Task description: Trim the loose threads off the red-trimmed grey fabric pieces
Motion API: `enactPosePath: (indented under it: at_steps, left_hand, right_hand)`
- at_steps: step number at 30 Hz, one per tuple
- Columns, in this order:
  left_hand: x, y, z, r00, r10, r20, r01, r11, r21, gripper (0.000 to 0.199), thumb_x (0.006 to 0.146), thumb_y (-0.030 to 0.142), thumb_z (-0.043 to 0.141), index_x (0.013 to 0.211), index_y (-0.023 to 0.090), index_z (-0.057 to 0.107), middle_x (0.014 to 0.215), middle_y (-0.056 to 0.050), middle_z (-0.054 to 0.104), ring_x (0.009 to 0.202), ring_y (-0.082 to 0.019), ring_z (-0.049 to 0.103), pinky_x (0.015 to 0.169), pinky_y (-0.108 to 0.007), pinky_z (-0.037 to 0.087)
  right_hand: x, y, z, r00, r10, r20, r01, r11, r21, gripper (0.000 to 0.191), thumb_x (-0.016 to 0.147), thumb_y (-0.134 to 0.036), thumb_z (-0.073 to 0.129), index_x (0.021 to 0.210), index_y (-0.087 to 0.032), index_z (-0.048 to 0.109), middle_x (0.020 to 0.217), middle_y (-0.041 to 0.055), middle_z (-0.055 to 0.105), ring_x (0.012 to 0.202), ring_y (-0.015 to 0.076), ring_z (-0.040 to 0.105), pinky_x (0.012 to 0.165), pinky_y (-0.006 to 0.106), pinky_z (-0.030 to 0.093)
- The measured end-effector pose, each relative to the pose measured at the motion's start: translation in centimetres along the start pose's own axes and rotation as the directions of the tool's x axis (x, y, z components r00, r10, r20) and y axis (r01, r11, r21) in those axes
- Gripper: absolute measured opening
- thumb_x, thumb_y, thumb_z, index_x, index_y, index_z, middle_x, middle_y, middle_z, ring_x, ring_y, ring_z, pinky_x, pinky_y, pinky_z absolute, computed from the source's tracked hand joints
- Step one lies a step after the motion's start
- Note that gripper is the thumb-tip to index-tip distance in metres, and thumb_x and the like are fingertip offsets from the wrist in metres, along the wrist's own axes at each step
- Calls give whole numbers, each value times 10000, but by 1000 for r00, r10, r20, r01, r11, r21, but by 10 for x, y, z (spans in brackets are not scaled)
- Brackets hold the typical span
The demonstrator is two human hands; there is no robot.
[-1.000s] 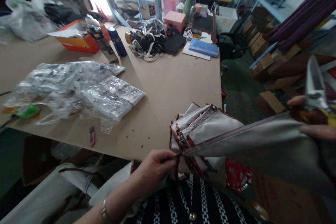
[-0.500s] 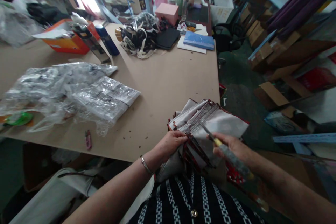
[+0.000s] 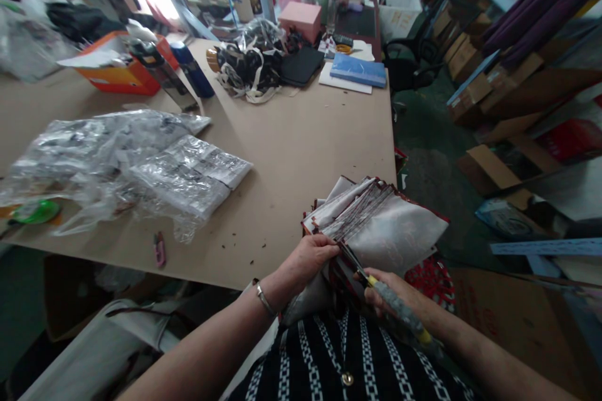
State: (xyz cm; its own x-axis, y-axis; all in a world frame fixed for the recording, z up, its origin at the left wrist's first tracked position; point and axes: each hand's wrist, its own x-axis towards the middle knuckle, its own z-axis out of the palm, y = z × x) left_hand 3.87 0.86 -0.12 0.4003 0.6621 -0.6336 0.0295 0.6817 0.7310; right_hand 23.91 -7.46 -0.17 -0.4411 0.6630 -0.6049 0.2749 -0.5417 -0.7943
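Observation:
A stack of white fabric pieces with dark red edging lies over the table's front right corner, its near part hanging towards my lap. My left hand is closed, thumb and fingers pinching the red edging at the stack's near side. In my right hand is a pair of scissors, the handles wrapped in grey material with yellow bands. Their blades point up and left, with the tips at the edging close beside my left fingertips. Exactly what lies between the blades is too small to tell.
Clear plastic-wrapped packs and small pink-handled snips are on the table to the left. Further back are a blue bottle, a blue folder and a pink box. Cardboard boxes line the right floor.
My right hand has moved left and down with the scissors, bringing the blades from above the white fabric to the red edging by my left fingers. My left hand stays nearly in place.

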Motion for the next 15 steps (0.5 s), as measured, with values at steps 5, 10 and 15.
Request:
enactPosePath:
  at_steps: [5,10,15]
  left_hand:
    - [0,-1,2,1000,2,4,-2,1000,-6,82,679,207,622,665,126,626,639,-24,624,579,-115,533,600,-252,423]
    - [2,-4,2,1000,14,-5,-14,1000,22,93,684,214,615,674,122,622,646,-31,621,579,-119,532,586,-257,422]
    - [2,-7,0,1000,5,15,-5,1000,4,103,694,220,602,688,120,624,684,-46,631,615,-131,551,626,-273,441]
  right_hand:
    - [9,-8,4,994,-68,-84,64,997,-49,492,826,-535,530,1148,-163,522,679,-14,513,531,110,443,454,213,355]
    - [15,-11,9,980,-129,-155,105,983,-149,484,789,-543,546,1042,-131,579,734,27,585,625,166,522,567,273,426]
    - [14,-10,11,973,-123,-193,94,984,-151,455,773,-516,569,1007,-126,598,804,47,621,711,207,564,626,290,441]
